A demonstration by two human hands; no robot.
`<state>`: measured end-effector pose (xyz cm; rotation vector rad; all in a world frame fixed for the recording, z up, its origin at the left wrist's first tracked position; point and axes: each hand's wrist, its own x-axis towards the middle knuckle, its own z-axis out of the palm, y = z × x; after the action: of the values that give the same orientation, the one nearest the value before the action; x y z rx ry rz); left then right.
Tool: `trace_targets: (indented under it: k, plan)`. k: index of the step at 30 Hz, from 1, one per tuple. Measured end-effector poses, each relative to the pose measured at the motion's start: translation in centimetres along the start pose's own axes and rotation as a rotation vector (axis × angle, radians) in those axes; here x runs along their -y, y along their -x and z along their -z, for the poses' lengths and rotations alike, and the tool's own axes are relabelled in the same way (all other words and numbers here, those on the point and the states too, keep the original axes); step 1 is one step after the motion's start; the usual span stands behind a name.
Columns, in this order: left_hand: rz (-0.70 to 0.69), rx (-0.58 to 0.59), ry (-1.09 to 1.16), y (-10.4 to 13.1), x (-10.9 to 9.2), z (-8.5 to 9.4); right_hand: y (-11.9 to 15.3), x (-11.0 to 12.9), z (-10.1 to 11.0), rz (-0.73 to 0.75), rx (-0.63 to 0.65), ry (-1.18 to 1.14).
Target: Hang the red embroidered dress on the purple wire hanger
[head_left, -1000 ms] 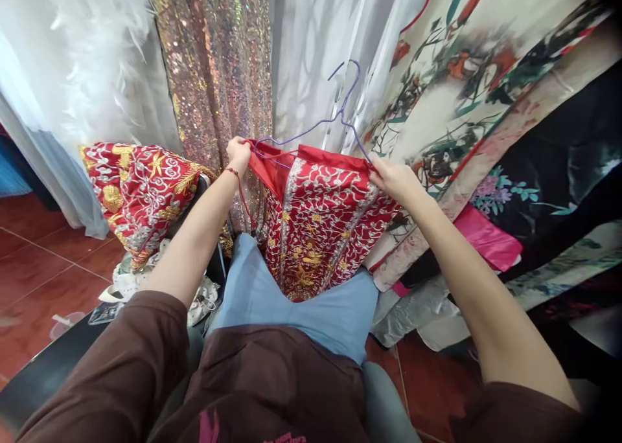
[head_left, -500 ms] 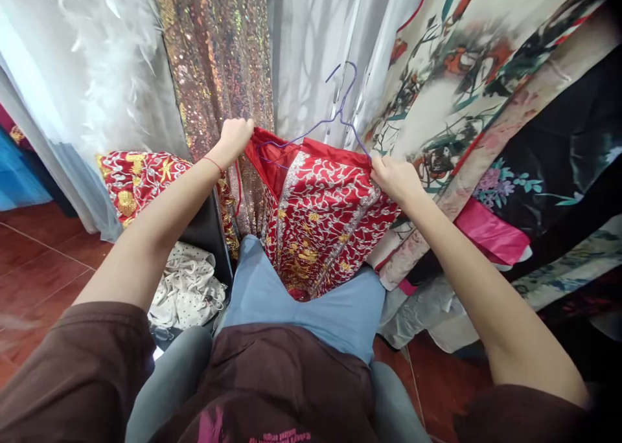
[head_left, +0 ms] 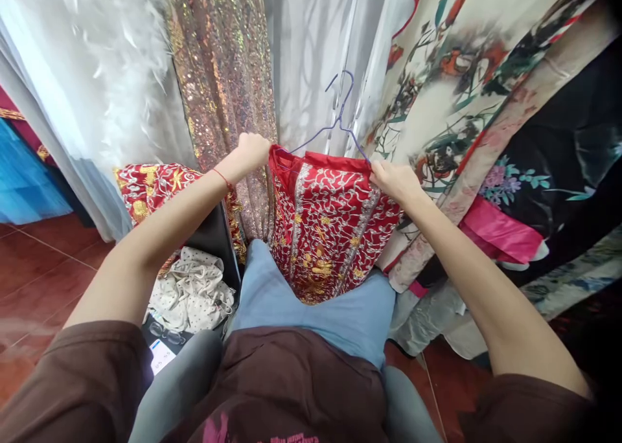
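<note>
Between my hands hangs a red embroidered garment (head_left: 330,223) with silver and gold stitching, its lower part between my knees. My left hand (head_left: 253,150) is closed on the left end of its top edge. At the other end of that edge, my right hand (head_left: 394,179) pinches the fabric beside the hanger's arm. A thin purple wire hanger (head_left: 339,120) rises out of the garment's top, its hook bare and pointing up. Part of the hanger lies hidden inside the cloth.
Another red and gold embroidered piece (head_left: 160,182) lies to the left, over a black surface. Below it are a crumpled dotted white cloth (head_left: 194,294), glasses (head_left: 168,333) and a phone (head_left: 161,357). Around me hang a sequined cloth (head_left: 228,67), a white feathered garment (head_left: 126,74) and a bird-patterned garment (head_left: 451,87).
My left hand has come right and slightly down, nearer the right hand, and the garment's top edge is less spread. The hanger sits a little lower.
</note>
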<state>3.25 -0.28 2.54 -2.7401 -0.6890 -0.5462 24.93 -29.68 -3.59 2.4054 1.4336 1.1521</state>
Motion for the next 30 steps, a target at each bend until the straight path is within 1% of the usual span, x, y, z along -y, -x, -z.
trace_targets:
  k: [2,4,5,6,7,8,10,12,13,14,15,16,17,18,19,20,21,22,23,24,25,26,27,28,29,30]
  plan:
    - [-0.123,-0.048,0.096,0.9,-0.6,-1.7,-0.1,0.1,-0.1,-0.001,-0.010,-0.009]
    - [-0.255,-0.091,0.237,1.2,-1.7,-4.3,-0.2,0.4,-0.1,-0.004,-0.013,-0.009]
    - [-0.282,-0.100,0.304,1.3,-2.3,-5.8,-0.2,0.5,-0.1,-0.003,-0.011,-0.007]
    - [-0.271,-0.105,0.361,1.3,-2.9,-7.3,-0.2,0.6,-0.1,-0.003,-0.007,-0.002]
    - [-0.225,-0.123,0.417,1.4,-3.6,-8.7,-0.2,0.6,0.0,-0.003,-0.002,0.003]
    - [-0.171,-0.181,0.478,1.6,-4.2,-10.1,-0.2,0.5,0.0,-0.004,0.005,0.007]
    - [-0.098,-0.381,0.640,2.6,-5.2,-12.3,-0.2,0.3,0.0,-0.005,0.024,0.006]
    - [-0.049,-0.595,0.815,4.3,-5.9,-13.8,-0.1,0.0,0.0,-0.004,0.033,0.001]
    - [-0.015,-0.661,0.897,5.5,-6.2,-14.2,-0.1,-0.1,0.0,-0.003,0.034,0.001]
    - [0.019,-0.668,0.974,6.8,-6.6,-14.5,-0.1,-0.2,-0.1,-0.004,0.034,0.002]
    - [0.037,-0.592,1.048,8.2,-6.9,-14.5,-0.2,-0.2,-0.2,-0.006,0.036,0.006]
    - [0.030,-0.430,1.115,9.5,-7.2,-14.5,-0.2,-0.1,-0.3,-0.008,0.040,0.009]
    - [0.000,-0.197,1.164,10.7,-7.4,-14.4,-0.3,0.0,-0.5,-0.008,0.043,0.008]
    - [-0.055,0.089,1.187,11.7,-7.5,-14.2,-0.3,0.1,-0.6,-0.007,0.042,0.003]
    - [-0.120,0.395,1.174,12.5,-7.4,-13.9,-0.4,0.2,-0.6,-0.005,0.036,-0.007]
    - [-0.181,0.675,1.130,12.9,-7.0,-13.6,-0.4,0.3,-0.7,-0.002,0.025,-0.019]
    - [-0.243,0.890,1.068,13.0,-6.4,-13.3,-0.4,0.3,-0.7,0.001,0.014,-0.029]
    - [-0.298,0.999,1.016,12.7,-5.6,-13.0,-0.4,0.3,-0.7,0.004,0.007,-0.038]
    - [-0.326,0.984,0.999,12.1,-4.7,-12.8,-0.4,0.3,-0.7,0.005,0.005,-0.044]
    - [-0.304,0.837,1.020,11.3,-3.8,-12.8,-0.4,0.2,-0.7,0.005,0.010,-0.047]
    - [-0.225,0.584,1.058,10.4,-2.9,-12.9,-0.4,0.2,-0.7,0.003,0.018,-0.047]
    - [-0.105,0.291,1.081,9.5,-2.2,-13.3,-0.3,0.1,-0.7,-0.002,0.026,-0.048]
    - [0.038,0.036,1.057,8.7,-1.6,-13.9,-0.4,0.0,-0.7,-0.009,0.030,-0.047]
    - [0.182,-0.144,0.992,7.9,-1.2,-14.7,-0.4,0.0,-0.7,-0.013,0.029,-0.045]
    - [0.301,-0.216,0.903,7.2,-1.0,-15.6,-0.4,0.0,-0.7,-0.013,0.027,-0.042]
    - [0.387,-0.199,0.818,6.6,-0.8,-16.5,-0.4,0.0,-0.7,-0.007,0.023,-0.038]
